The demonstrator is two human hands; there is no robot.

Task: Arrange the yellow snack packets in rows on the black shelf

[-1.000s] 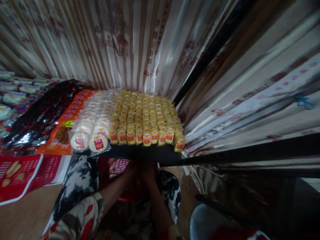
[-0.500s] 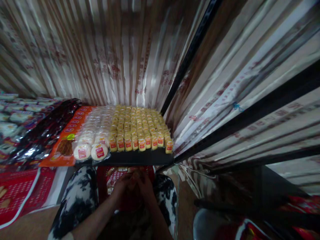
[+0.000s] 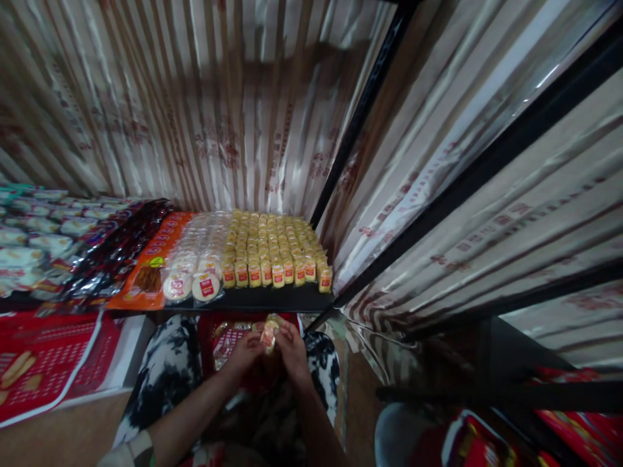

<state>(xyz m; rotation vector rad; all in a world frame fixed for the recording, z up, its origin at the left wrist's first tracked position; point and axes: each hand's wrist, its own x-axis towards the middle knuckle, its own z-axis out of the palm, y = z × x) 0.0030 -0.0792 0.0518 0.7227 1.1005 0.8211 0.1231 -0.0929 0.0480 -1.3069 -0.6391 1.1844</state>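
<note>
Between my knees, both hands hold a small wrapped snack packet (image 3: pixel 268 335) with a yellowish and red wrapper. My left hand (image 3: pixel 246 354) pinches its left side, and my right hand (image 3: pixel 293 353) grips the right side. Beneath them is a red plastic basket (image 3: pixel 206 327) with holes in its wall. Several more wrapped packets (image 3: pixel 233 326) lie in the basket, partly hidden by my hands. Just beyond, on a black shelf (image 3: pixel 272 299), stand rows of small yellow snack packets (image 3: pixel 277 272) with red labels.
Left along the shelf are round white wrapped crackers (image 3: pixel 206 286), an orange bag (image 3: pixel 141 279), dark shiny packs (image 3: pixel 121 253) and white packs (image 3: pixel 53 243). A red bag (image 3: pixel 43 363) sits lower left. Black metal bars (image 3: pixel 438 227) slant at right before striped plastic sheeting (image 3: pixel 219 97).
My hands have raised the packet slightly and it now shows between my fingers. The camera view has shifted, so the shelf goods sit a little further right.
</note>
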